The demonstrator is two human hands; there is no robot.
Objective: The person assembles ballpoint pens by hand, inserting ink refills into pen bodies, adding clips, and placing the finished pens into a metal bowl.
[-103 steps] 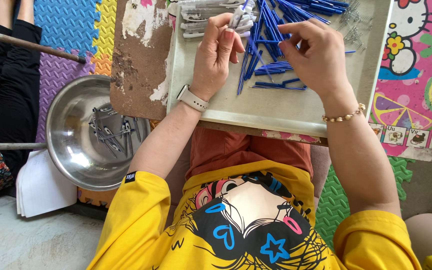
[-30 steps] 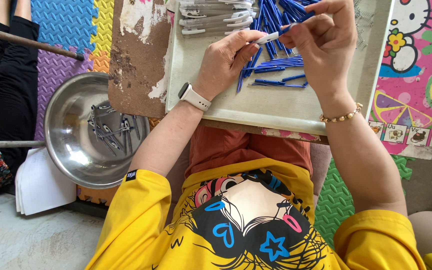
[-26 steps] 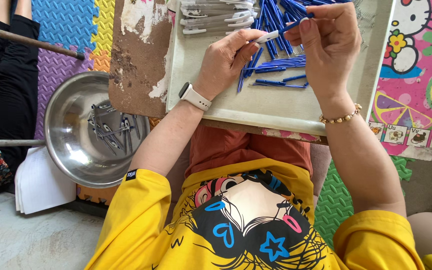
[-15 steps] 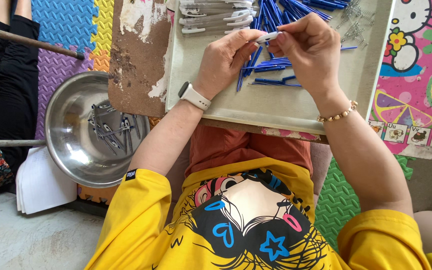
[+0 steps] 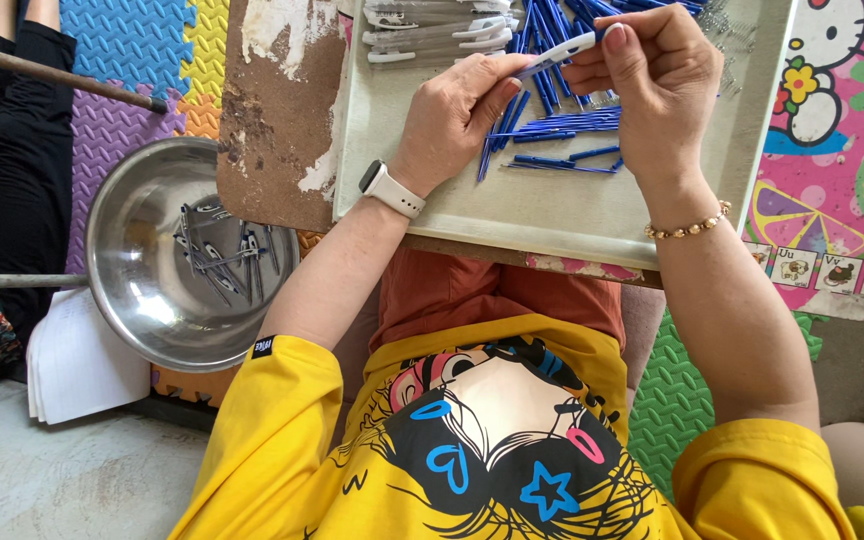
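Both hands have drifted slightly right and up since the frame half a second back, same pinch on the same piece. Left hand (image 5: 457, 120) and right hand (image 5: 652, 85) are close together, each clamped by fingertips on one end of a white pen barrel (image 5: 555, 55), held in the air over the cream tray (image 5: 552, 215). Blue refills (image 5: 562, 130) lie loose on the tray below the hands; more white barrels (image 5: 437, 30) are stacked at its far left corner. Barrel looks light, stiff, smooth plastic, likely a bit slippery; best gripped at the ends between thumb and forefinger, as now. Refills look thin and bendy, so pick them mid-length. Steel bowl (image 5: 187, 255) sits on the floor to the left, holding finished pens (image 5: 217, 255). Tray rests on a worn board (image 5: 277, 110).
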